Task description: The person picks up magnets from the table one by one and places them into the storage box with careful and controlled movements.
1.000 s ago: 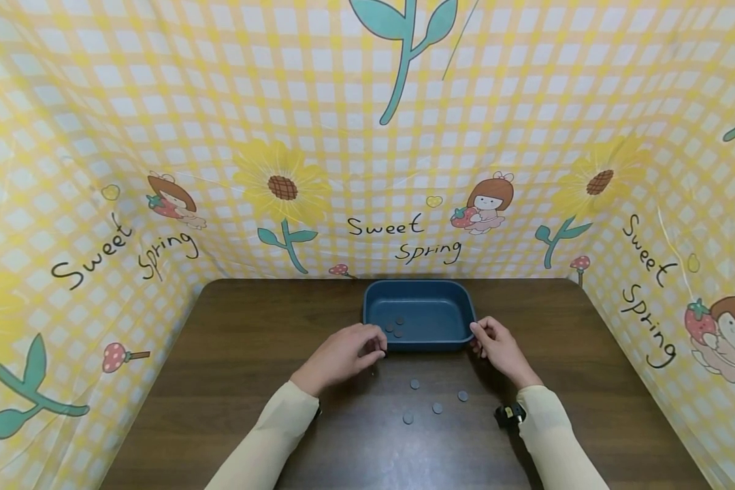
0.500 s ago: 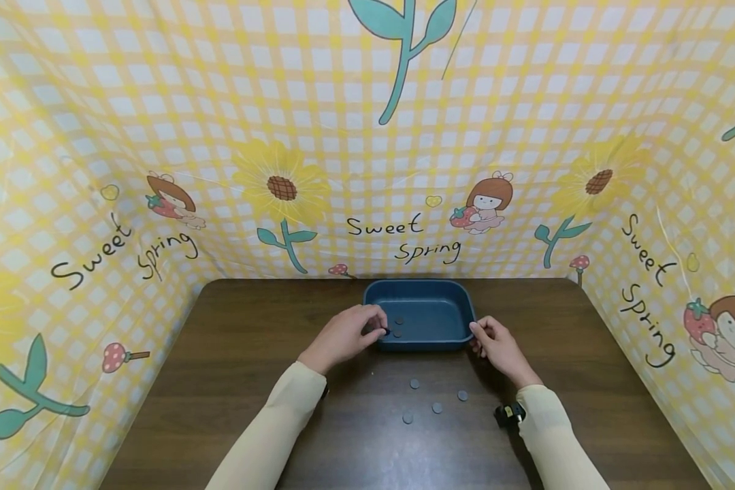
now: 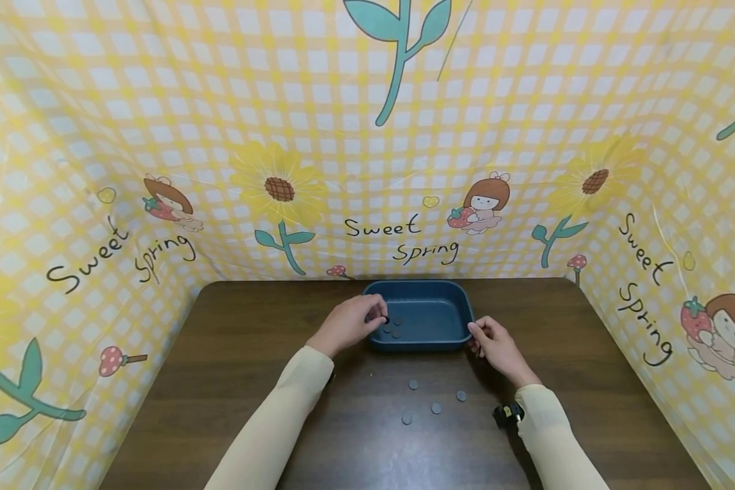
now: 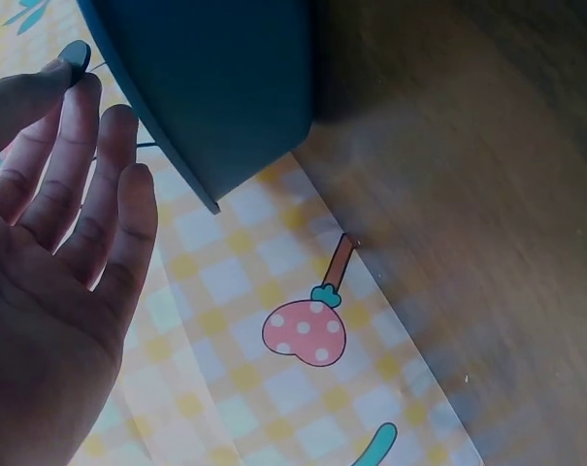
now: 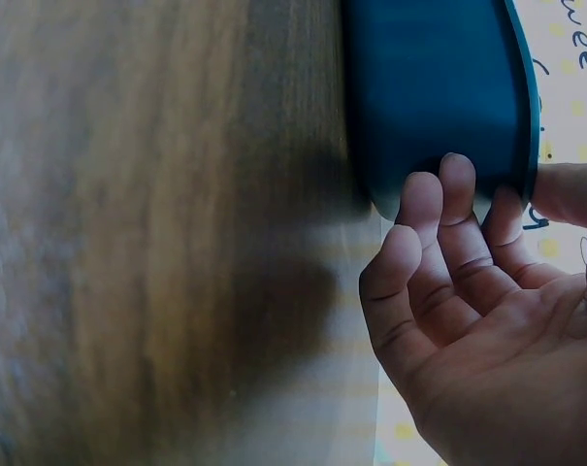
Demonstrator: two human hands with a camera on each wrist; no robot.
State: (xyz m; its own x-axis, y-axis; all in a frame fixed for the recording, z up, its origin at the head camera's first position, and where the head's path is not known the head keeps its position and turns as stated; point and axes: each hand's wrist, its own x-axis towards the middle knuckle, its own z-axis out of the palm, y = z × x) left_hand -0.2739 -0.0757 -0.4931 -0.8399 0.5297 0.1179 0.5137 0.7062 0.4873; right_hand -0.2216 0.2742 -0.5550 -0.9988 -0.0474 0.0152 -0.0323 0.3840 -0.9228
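Observation:
A dark blue rectangular basin (image 3: 431, 346) stands at the far edge of the brown table. Above its left end, my left hand (image 3: 343, 325) pinches a coin (image 4: 77, 58) between thumb and fingertip, its other fingers loosely bent. Three grey coins (image 3: 396, 334) lie on the basin floor at the left, near those fingertips. At the basin's front right corner, my right hand (image 3: 498, 348) pinches the rim between thumb and forefinger. In the right wrist view, the remaining fingers curl beside the basin's outer wall (image 5: 439, 87).
On the table (image 3: 245, 408) in front of the basin lie several grey coins (image 3: 435, 408). A yellow checked cloth (image 3: 318, 102) with printed figures hangs behind the table and along both sides.
My left hand has moved from the basin's front edge forward over its left end, carrying the coin. My right hand has kept its grip on the rim.

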